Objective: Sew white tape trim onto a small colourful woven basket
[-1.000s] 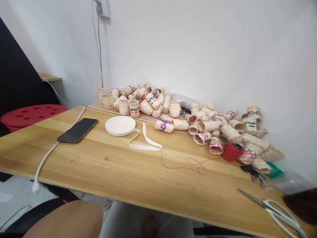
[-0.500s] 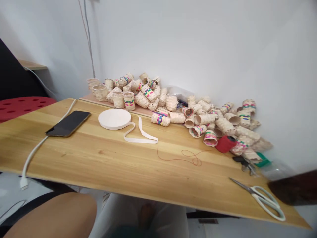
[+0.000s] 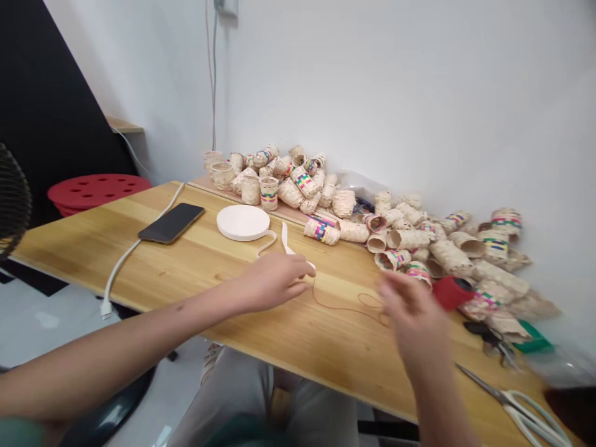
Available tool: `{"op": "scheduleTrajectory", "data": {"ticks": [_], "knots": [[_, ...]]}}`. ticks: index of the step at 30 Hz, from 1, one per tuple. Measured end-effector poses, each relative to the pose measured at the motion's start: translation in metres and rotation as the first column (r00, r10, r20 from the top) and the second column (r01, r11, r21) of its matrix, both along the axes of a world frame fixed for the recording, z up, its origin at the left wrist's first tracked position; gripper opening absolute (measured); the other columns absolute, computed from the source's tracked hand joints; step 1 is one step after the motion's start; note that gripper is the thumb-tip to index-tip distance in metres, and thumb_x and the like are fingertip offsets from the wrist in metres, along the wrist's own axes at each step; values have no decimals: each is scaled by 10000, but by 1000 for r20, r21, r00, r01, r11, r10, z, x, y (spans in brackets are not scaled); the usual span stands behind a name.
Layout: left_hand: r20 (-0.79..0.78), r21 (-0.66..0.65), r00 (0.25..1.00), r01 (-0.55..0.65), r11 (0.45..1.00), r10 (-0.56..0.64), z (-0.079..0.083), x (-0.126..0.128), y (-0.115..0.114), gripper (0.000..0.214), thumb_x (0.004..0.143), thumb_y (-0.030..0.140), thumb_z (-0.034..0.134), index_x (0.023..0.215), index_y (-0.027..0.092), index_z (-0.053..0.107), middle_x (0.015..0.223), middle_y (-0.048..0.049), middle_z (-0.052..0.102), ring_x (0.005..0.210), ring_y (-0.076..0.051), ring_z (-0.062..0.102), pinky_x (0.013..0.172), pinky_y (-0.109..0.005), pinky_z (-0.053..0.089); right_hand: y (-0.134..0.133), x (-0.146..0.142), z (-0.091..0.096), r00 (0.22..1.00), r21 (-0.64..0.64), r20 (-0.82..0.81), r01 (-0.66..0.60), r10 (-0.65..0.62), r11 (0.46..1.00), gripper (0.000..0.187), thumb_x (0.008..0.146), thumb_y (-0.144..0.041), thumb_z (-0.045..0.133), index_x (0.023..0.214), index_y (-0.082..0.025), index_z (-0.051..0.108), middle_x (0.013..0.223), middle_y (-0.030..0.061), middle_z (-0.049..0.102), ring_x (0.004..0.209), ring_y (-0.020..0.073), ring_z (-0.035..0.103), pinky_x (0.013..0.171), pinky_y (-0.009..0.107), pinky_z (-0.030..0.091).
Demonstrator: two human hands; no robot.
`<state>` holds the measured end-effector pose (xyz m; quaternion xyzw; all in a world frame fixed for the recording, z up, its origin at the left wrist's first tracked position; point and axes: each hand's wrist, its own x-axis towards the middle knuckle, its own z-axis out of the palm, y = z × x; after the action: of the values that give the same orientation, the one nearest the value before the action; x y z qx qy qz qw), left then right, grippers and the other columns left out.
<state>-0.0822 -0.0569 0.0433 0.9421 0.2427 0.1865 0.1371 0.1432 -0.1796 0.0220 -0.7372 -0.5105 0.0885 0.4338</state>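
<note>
My left hand [image 3: 282, 282] is over the middle of the wooden table, with its fingers and thumb apart. It covers part of a white flat ribbon [image 3: 285, 239], whose folded end shows at the fingertips; I see no firm grip on it. The ribbon runs from a white roll [image 3: 243, 222] lying flat. My right hand [image 3: 414, 310] is raised over the table, smeared by motion, so its fingers are unclear. Between the hands lies a loose brown thread [image 3: 342, 308]. Past my right hand is a red thread spool [image 3: 452, 292].
Small woven baskets [image 3: 344, 203], some with coloured bands, are piled along the wall. A black phone [image 3: 172, 223] and a white cable [image 3: 121, 268] are on the left. Scissors [image 3: 505, 397] and a green item [image 3: 535, 338] sit on the right. Behind stands a red stool [image 3: 100, 186].
Both hands have come into view over the table, the left one reaching to the ribbon. The view has shifted, so things on the table appear further right.
</note>
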Motion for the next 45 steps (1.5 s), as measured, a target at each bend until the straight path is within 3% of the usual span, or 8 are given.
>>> {"op": "scheduleTrajectory", "data": {"ticks": [2, 10, 17, 22, 25, 30, 36, 45], "knots": [[-261, 74, 965, 27, 997, -7, -17, 23, 16, 184, 866, 200, 516, 965, 164, 668, 985, -79, 675, 888, -210, 635, 712, -271, 463, 22, -12, -9, 983, -216, 140, -84, 116, 973, 234, 904, -294, 540, 1099, -187, 610, 1052, 78, 670, 951, 205, 624, 812, 343, 481], [-373, 43, 928, 33, 999, -15, -46, 70, 40, 150, 785, 158, 554, 801, 92, 688, 831, -171, 694, 823, -307, 661, 661, -334, 477, 67, -25, -22, 906, -510, 322, -78, 274, 857, 184, 816, -299, 598, 936, -168, 645, 912, 90, 708, 821, 228, 641, 635, 284, 364], [-314, -94, 949, -6, 996, -24, -52, 75, 45, 123, 742, 80, 543, 719, 104, 661, 820, -172, 692, 866, -314, 652, 731, -358, 473, 67, -45, -34, 901, -525, 345, -47, 263, 850, 97, 835, -178, 556, 762, -187, 618, 934, 109, 662, 902, 235, 602, 645, 286, 344], [-146, -325, 989, -34, 945, -15, -61, 63, 54, 123, 749, 117, 530, 687, 137, 633, 795, -99, 688, 834, -234, 638, 742, -296, 464, 72, -22, -36, 974, -424, 118, -126, 192, 897, 196, 826, -137, 486, 643, -194, 526, 779, 81, 638, 804, 200, 593, 660, 284, 385], [-14, -539, 998, 40, 842, -56, -61, 60, 59, 150, 803, 223, 512, 774, 144, 636, 741, -33, 675, 683, -149, 616, 626, -218, 453, 78, 4, -26, 972, -299, -148, -219, 181, 929, 146, 843, -308, 467, 751, -207, 519, 784, 61, 648, 734, 184, 605, 607, 279, 434], [186, -761, 978, 204, 616, -94, -58, 62, 60, 332, 831, 425, 480, 817, 118, 606, 762, -56, 676, 602, -117, 612, 485, -183, 426, 91, 13, -27, 848, -28, -476, -279, 233, 960, 401, 734, -599, 561, 827, -214, 500, 659, -5, 565, 538, 126, 512, 539, 266, 434], [372, -916, 924, 351, 195, 86, -62, 63, 59, 399, 649, 490, 724, 727, 114, 617, 745, -41, 677, 526, -84, 586, 421, -164, 357, 89, -4, -47, 746, 98, -599, -291, 290, 952, 485, 740, -617, 609, 975, -193, 618, 599, -41, 454, 511, 109, 400, 509, 251, 355], [403, -911, 911, 389, 139, 92, -72, 69, 50, 431, 630, 488, 770, 801, 128, 605, 704, -11, 669, 478, -81, 579, 413, -180, 375, 81, -7, -46, 839, 78, -464, -279, 283, 957, 303, 728, -451, 705, 624, -183, 608, 570, -35, 498, 551, 101, 387, 535, 238, 297]]}}
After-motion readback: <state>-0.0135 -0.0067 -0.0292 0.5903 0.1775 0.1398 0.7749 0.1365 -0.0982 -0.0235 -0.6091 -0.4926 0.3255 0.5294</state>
